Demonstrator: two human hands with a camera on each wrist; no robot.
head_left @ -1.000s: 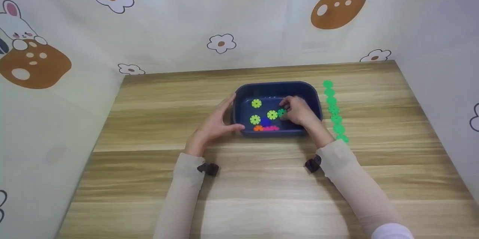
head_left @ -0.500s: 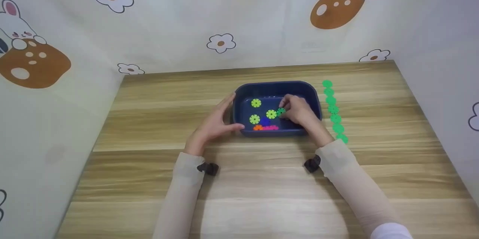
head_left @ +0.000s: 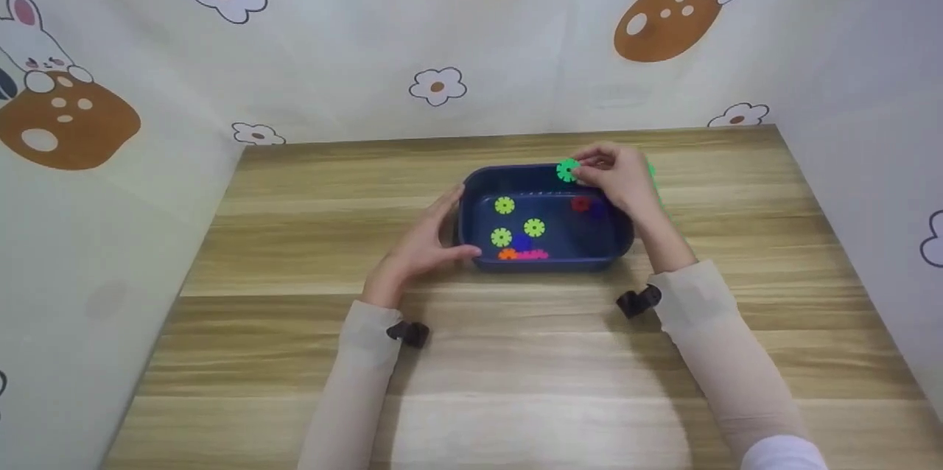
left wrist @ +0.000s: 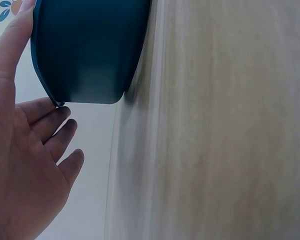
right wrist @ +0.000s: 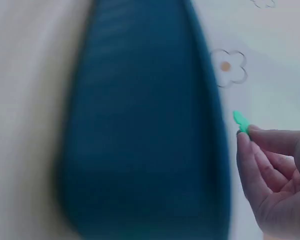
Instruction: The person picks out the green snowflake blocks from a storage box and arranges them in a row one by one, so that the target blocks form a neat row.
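A dark blue tray (head_left: 549, 264) stands on the table, holding several small notched plastic discs. My left hand (head_left: 423, 238) rests at its left end, fingers fairly straight along the left rim and thumb at the near left corner. In the left wrist view its fingertips touch the tray's corner. Above the tray's far right rim, my right hand (head_left: 619, 175) pinches a green notched disc (head_left: 569, 170) between thumb and forefinger. The right wrist view shows this green disc (right wrist: 241, 121) edge-on at the fingertips.
Inside the tray are yellow-green discs (head_left: 534, 228), a red disc (head_left: 580, 203), an orange disc (head_left: 507, 254), pink discs (head_left: 532, 255) and dark blue discs. A row of green discs (head_left: 650, 169) lies right of the tray, mostly hidden by my right hand and forearm. A patterned curtain (head_left: 331, 50) hangs behind.
My right hand has lifted the green disc from the tray floor, up and away to the far right rim. Red and blue discs now show where it was. My left hand has stayed put.
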